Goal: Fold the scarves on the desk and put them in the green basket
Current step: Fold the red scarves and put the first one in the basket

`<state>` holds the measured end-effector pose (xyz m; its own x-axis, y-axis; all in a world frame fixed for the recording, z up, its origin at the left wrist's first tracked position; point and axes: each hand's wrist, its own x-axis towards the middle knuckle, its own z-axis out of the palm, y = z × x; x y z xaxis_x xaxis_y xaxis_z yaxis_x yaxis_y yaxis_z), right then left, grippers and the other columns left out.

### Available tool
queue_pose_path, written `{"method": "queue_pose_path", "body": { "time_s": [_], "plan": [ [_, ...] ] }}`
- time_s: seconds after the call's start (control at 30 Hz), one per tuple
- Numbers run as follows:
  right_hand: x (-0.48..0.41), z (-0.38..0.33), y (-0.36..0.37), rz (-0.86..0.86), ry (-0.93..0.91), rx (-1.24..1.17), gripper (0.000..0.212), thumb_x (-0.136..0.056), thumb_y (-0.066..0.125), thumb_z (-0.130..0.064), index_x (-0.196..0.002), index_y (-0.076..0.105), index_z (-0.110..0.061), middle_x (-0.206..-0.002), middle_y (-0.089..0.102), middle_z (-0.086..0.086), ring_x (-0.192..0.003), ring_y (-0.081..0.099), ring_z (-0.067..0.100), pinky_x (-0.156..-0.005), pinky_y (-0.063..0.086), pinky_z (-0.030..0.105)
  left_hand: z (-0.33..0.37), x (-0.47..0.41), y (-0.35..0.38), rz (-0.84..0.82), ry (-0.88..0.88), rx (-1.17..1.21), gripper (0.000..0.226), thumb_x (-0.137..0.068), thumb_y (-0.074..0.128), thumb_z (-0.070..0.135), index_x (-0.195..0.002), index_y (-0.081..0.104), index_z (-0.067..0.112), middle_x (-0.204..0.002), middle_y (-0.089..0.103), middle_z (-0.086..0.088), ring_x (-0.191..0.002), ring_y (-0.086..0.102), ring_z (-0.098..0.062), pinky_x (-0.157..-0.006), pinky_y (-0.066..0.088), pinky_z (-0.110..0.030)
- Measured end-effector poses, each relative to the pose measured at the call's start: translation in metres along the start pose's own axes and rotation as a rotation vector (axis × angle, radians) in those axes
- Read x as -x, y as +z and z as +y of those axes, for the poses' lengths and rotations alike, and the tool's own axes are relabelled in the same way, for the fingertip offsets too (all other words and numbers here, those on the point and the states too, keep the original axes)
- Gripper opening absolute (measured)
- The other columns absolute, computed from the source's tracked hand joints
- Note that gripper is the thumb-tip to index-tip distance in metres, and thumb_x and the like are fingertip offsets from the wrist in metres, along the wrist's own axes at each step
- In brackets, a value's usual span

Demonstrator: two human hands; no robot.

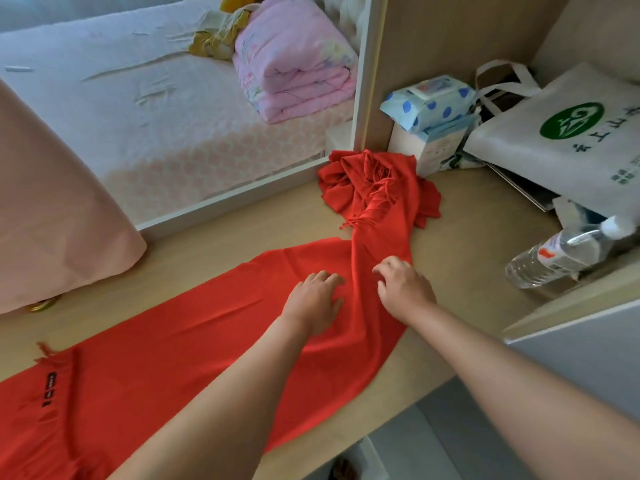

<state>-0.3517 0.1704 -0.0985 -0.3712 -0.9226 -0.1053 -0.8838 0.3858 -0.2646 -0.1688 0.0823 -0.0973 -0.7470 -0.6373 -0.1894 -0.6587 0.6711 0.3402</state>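
Scarf [194,341], red, lies along the bench [460,258], its near length spread flat and its far part narrowing into a bunched heap [377,181] near the back corner. The left grip [313,299] rests palm down on the flat part and holds nothing. The right grip [403,292], just beside it, has bent fingertips on the narrowed cloth; I cannot tell if it pinches. Best to pin with the left, draw the heap straight, and even the edges before folding. No green basket shows.
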Motion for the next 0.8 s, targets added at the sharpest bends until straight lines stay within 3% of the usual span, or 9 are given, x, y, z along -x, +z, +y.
{"method": "queue_pose_path", "body": {
  "time_s": [0.13,0.23,0.37,0.5,0.67,0.8],
  "plan": [
    [-0.037,0.017,0.006,-0.024,0.181,0.07,0.05,-0.094,0.059,-0.035,-0.139,0.047,-0.019,-0.135,0.05,0.002,-0.123,0.05,0.026,-0.096,0.045,0.04,0.011,-0.048,-0.008,0.039,0.003,0.058,0.047,-0.092,0.054,0.029,-0.138,0.046,0.026,-0.131,0.051,-0.003,-0.123,0.048,-0.029,-0.1,0.043,-0.043],
    [-0.042,0.03,0.018,0.019,0.212,0.089,0.034,-0.094,0.061,-0.035,-0.124,0.062,-0.019,-0.124,0.055,0.001,-0.116,0.051,0.025,-0.089,0.047,0.038,0.02,-0.073,-0.006,0.038,0.024,0.065,0.049,-0.093,0.053,0.026,-0.141,0.043,0.026,-0.135,0.05,-0.003,-0.124,0.047,-0.027,-0.099,0.044,-0.042],
    [-0.038,0.038,0.02,0.147,0.251,-0.111,0.018,-0.092,0.063,-0.025,-0.104,0.075,-0.023,-0.111,0.064,-0.004,-0.103,0.058,0.024,-0.084,0.047,0.034,0.028,-0.086,0.0,0.03,0.066,0.043,0.054,-0.093,0.054,0.025,-0.145,0.039,0.029,-0.137,0.048,-0.002,-0.122,0.048,-0.028,-0.096,0.046,-0.043],
    [-0.037,0.032,0.006,0.224,0.242,-0.298,0.018,-0.091,0.065,-0.027,-0.103,0.077,-0.026,-0.111,0.07,-0.006,-0.101,0.062,0.024,-0.086,0.049,0.034,0.029,-0.086,-0.004,0.062,0.107,0.086,0.061,-0.092,0.056,0.021,-0.149,0.035,0.03,-0.147,0.039,0.0,-0.127,0.047,-0.026,-0.098,0.047,-0.041],
    [-0.036,0.01,-0.007,0.191,0.31,-0.512,0.017,-0.093,0.063,-0.024,-0.101,0.076,-0.017,-0.104,0.072,0.003,-0.098,0.065,0.024,-0.082,0.046,0.029,0.027,-0.079,-0.019,0.072,0.114,0.118,0.063,-0.092,0.058,0.02,-0.149,0.035,0.031,-0.145,0.043,0.002,-0.129,0.047,-0.024,-0.097,0.048,-0.038],
    [-0.027,-0.026,-0.013,0.091,0.186,-0.71,0.015,-0.096,0.058,-0.018,-0.089,0.068,-0.026,-0.084,0.067,-0.01,-0.082,0.061,0.012,-0.075,0.044,0.028,0.013,-0.062,-0.03,0.196,0.194,0.077,0.062,-0.085,0.066,0.019,-0.143,0.046,0.032,-0.148,0.04,0.0,-0.131,0.04,-0.024,-0.101,0.044,-0.039]
  ]
}}
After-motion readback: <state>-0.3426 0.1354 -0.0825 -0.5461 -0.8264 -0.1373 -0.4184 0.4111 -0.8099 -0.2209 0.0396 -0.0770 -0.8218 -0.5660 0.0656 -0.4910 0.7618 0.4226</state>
